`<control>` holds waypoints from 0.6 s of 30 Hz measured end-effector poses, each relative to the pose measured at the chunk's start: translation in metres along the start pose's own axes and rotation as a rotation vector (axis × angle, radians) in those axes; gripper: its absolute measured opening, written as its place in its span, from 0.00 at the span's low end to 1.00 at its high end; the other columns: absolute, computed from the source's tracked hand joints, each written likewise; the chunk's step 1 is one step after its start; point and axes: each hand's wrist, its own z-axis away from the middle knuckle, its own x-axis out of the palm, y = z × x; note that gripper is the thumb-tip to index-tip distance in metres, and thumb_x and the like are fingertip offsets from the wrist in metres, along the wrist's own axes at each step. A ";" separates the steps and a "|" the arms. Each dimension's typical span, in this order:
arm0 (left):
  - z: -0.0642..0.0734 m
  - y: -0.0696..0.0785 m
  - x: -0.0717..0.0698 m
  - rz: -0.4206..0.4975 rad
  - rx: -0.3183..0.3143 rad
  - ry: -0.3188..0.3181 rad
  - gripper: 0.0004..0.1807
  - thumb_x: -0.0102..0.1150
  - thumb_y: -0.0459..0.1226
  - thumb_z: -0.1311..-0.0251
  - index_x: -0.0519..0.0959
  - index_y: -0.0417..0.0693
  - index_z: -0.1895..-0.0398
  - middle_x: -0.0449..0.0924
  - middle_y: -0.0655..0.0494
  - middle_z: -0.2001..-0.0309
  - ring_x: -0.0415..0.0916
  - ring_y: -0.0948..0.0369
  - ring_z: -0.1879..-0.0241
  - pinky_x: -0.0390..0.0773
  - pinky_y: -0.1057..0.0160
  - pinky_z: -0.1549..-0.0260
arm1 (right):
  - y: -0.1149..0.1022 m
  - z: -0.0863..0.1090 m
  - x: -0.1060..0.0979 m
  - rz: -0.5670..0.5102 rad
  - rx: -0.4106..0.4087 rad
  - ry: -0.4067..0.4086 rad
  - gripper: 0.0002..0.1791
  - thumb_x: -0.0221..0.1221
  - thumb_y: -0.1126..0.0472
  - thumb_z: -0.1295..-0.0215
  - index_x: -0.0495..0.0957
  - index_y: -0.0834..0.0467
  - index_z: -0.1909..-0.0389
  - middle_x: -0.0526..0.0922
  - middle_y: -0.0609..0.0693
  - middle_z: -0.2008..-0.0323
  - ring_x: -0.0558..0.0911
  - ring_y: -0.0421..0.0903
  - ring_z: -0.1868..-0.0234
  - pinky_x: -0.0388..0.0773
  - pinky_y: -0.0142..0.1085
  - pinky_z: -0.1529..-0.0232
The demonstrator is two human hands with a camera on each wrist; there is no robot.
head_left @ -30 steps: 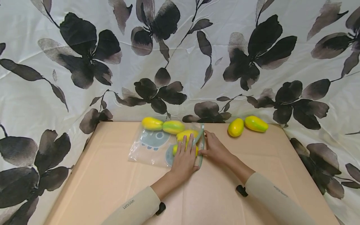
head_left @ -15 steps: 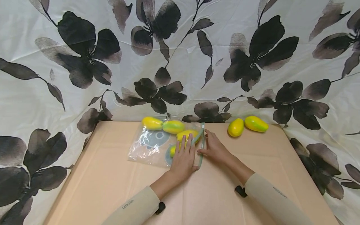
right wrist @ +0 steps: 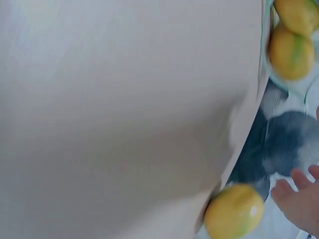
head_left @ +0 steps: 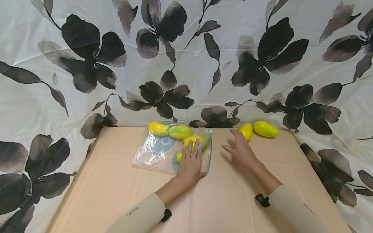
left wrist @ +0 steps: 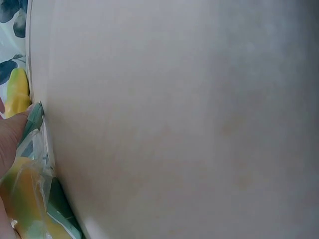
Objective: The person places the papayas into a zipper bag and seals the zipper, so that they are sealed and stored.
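Observation:
A clear zip bag (head_left: 157,161) with a green edge and blue-grey print lies on the board, with several yellow-green, mango-like fruits (head_left: 180,132) in it. My left hand (head_left: 189,168) rests on the bag near its mouth, fingers straight, partly covering a fruit (head_left: 179,157). In the left wrist view, a fruit (left wrist: 22,194) shows through the plastic beside the green edge (left wrist: 60,206). My right hand (head_left: 243,150) holds nothing; its fingers are spread beside a loose yellow fruit (head_left: 246,131), which it partly hides. The right wrist view shows that fruit (right wrist: 233,211) close to the fingers (right wrist: 284,191).
A second loose yellow-green fruit (head_left: 265,128) lies just right of the first, at the board's far edge. The peach-coloured board (head_left: 116,194) stretches toward the person. Behind it hangs a white cloth (head_left: 209,74) with dark flowers.
My right hand has left the bag's mouth and moved right to the nearer loose fruit. The left hand stays on the bag; the fruit under it shifted slightly left earlier.

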 end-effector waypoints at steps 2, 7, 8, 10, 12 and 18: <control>0.000 0.000 0.000 -0.001 -0.002 0.003 0.63 0.75 0.67 0.56 0.62 0.41 0.22 0.39 0.40 0.16 0.43 0.40 0.18 0.53 0.39 0.22 | 0.007 -0.001 -0.008 0.018 -0.003 0.047 0.47 0.70 0.53 0.35 0.57 0.67 0.24 0.62 0.69 0.26 0.61 0.66 0.25 0.59 0.64 0.26; 0.000 0.000 0.000 0.009 -0.007 0.000 0.62 0.75 0.66 0.56 0.62 0.41 0.23 0.38 0.41 0.16 0.42 0.41 0.18 0.52 0.39 0.22 | 0.023 -0.007 -0.024 0.060 0.031 0.138 0.46 0.70 0.54 0.35 0.58 0.69 0.25 0.59 0.72 0.27 0.57 0.71 0.25 0.55 0.67 0.26; 0.000 0.000 0.000 0.013 -0.007 -0.003 0.62 0.75 0.66 0.55 0.62 0.41 0.23 0.38 0.41 0.16 0.42 0.41 0.17 0.52 0.39 0.22 | 0.026 -0.008 -0.027 0.064 0.050 0.149 0.46 0.70 0.54 0.35 0.57 0.69 0.25 0.58 0.73 0.27 0.57 0.72 0.25 0.55 0.68 0.26; 0.001 0.000 0.000 0.018 -0.008 -0.006 0.62 0.75 0.66 0.55 0.62 0.41 0.23 0.38 0.41 0.15 0.42 0.41 0.17 0.51 0.39 0.22 | 0.030 -0.010 -0.032 0.062 0.096 0.157 0.47 0.69 0.54 0.35 0.56 0.69 0.24 0.56 0.74 0.27 0.56 0.74 0.26 0.56 0.69 0.27; 0.001 0.000 -0.001 0.016 -0.009 -0.008 0.62 0.75 0.66 0.55 0.62 0.42 0.23 0.37 0.41 0.15 0.42 0.41 0.17 0.51 0.39 0.22 | 0.034 -0.011 -0.035 0.055 0.148 0.147 0.50 0.68 0.51 0.34 0.52 0.67 0.22 0.54 0.75 0.27 0.56 0.75 0.26 0.57 0.69 0.28; 0.002 0.001 0.001 0.009 -0.009 -0.002 0.62 0.75 0.67 0.56 0.62 0.42 0.23 0.38 0.41 0.16 0.42 0.41 0.17 0.52 0.39 0.22 | 0.040 -0.016 -0.035 0.054 0.252 0.084 0.55 0.64 0.44 0.32 0.44 0.64 0.18 0.50 0.77 0.25 0.56 0.75 0.26 0.59 0.69 0.29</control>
